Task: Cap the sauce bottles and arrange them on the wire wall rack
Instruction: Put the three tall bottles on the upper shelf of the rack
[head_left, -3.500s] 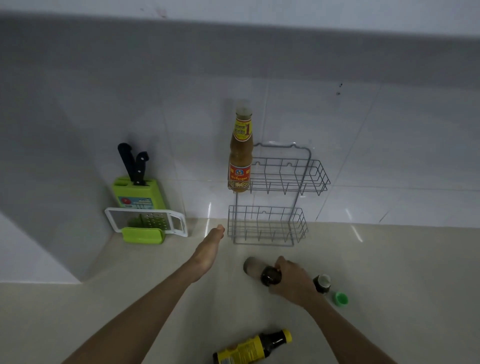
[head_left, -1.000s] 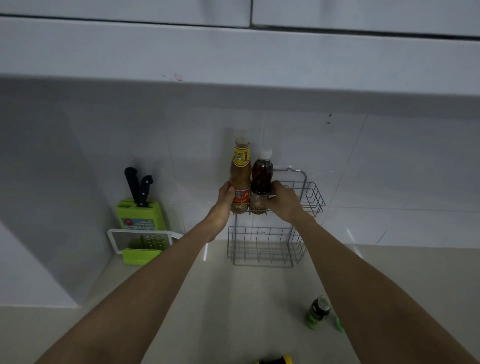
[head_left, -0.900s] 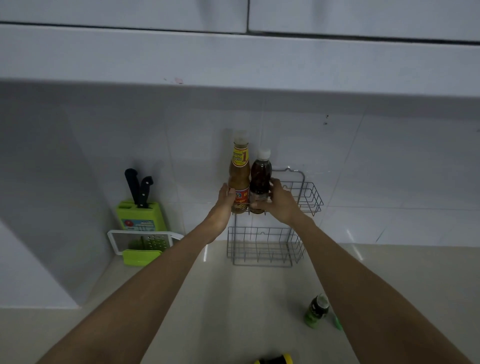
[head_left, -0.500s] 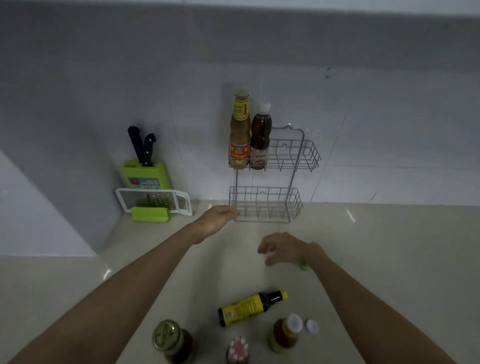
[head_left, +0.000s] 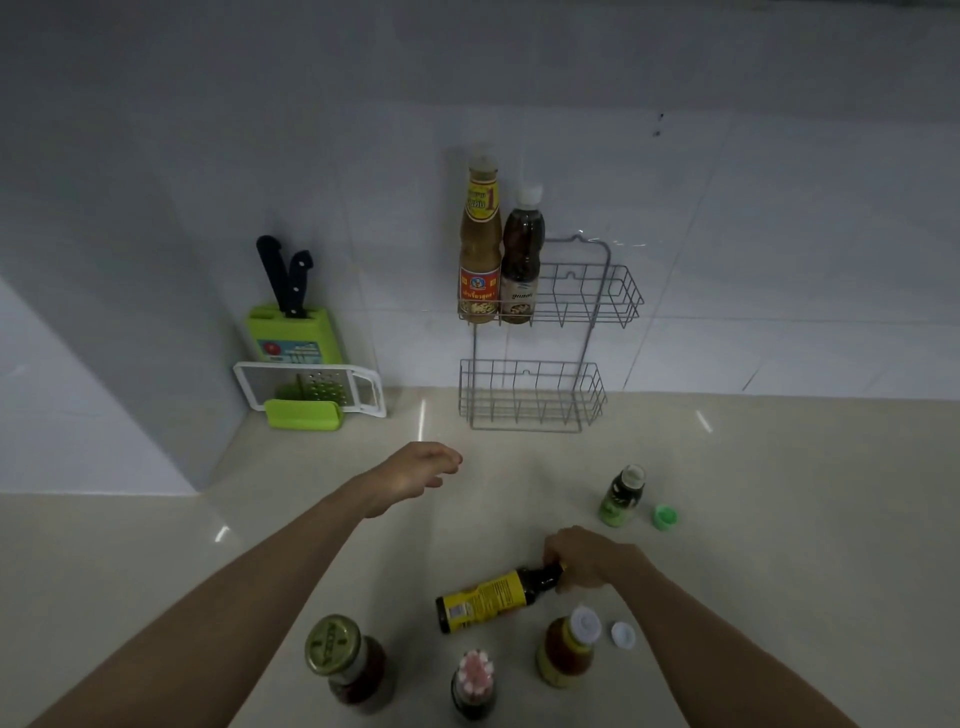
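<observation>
Bottles: two on the rack's top shelf, five on the desk. Right hand grips the lying yellow-label bottle's neck; left hand loosely open, empty.

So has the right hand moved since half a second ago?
Yes. The right hand has dropped away from the wire rack onto the neck of the lying yellow-label bottle.

The wire rack is grey and holds a tan bottle with a yellow and red label and a dark brown bottle with a white cap. The lying bottle is dark with a yellow label. The knife block is lime green, and the surface is cream.
</observation>
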